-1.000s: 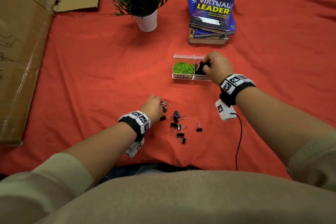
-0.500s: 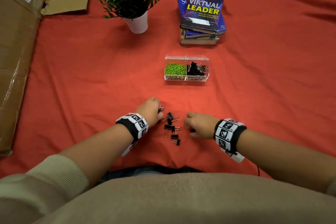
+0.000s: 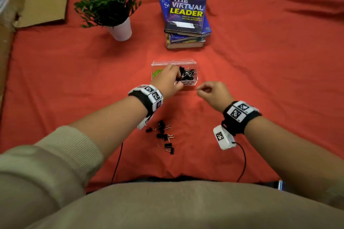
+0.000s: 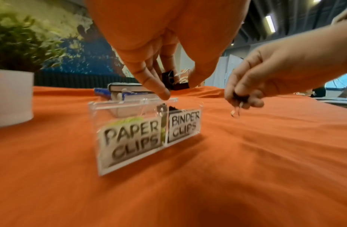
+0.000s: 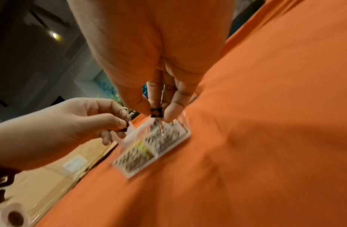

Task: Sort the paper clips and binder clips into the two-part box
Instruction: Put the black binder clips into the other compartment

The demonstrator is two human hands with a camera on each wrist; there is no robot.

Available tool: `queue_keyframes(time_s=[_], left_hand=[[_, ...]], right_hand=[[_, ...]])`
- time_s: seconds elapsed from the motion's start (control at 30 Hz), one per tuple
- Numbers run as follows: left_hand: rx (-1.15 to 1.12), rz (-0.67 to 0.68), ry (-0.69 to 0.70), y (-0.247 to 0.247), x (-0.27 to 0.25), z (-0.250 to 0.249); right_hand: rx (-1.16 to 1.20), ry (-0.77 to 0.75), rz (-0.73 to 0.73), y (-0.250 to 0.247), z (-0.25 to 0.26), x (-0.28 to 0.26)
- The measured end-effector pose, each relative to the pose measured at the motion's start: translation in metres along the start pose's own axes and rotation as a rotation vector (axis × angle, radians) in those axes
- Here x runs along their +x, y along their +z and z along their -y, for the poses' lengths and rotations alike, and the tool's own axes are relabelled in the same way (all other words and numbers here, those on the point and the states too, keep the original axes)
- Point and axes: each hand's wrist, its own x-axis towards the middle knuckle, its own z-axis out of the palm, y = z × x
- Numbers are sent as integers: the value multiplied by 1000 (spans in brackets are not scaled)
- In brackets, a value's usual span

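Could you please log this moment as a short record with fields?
surface: red cloth
box: clear two-part box, labelled PAPER CLIPS and BINDER CLIPS
left part: green paper clips
right part: black binder clips
left hand: over the box, fingers holding binder clips
right hand: beside the box, pinching a binder clip
still unsorted: loose binder clips on the cloth
behind: potted plant, stack of books
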Motion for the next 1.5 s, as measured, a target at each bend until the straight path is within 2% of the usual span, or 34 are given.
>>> queue_keyframes(time_s=[0.17,0.3,0.47,0.57,0.63,0.73,0.8,0.83,0.9,1.0,1.1,1.37,1.5], left_hand=[[159,21,78,7,35,-11],[330,17,100,19,39,-2],[346,-22,135,22,26,6],[255,-85,137,14,6,13],[186,-92,114,10,-11,24],[68,45,58,8,-43,49],[66,191,21,7,-68,63],[97,261,14,8,-80,69],[147,366,3,10,-101,79],[144,428,-39,18,-126,88],[160,407,-76,28,-137,91],[141,286,-78,35,-142,82],[54,209,2,34,-144,73]], right_hand=[[-63,-43,-98,-22,22,41],[-252,-83,-47,-19,35,64],[-416,-164,25,1,39,79],[-572,-176,120,8,36,81],[-584,-177,118,9,32,81],[-456,-228,23,14,34,74],[-415,-314,29,26,41,58],[-411,-360,84,35,46,47],[-421,-427,293,55,53,20],[-526,-447,602,90,50,-15],[-630,-426,671,110,40,-31],[-531,-346,612,108,24,-37],[-476,-271,545,96,18,-34]])
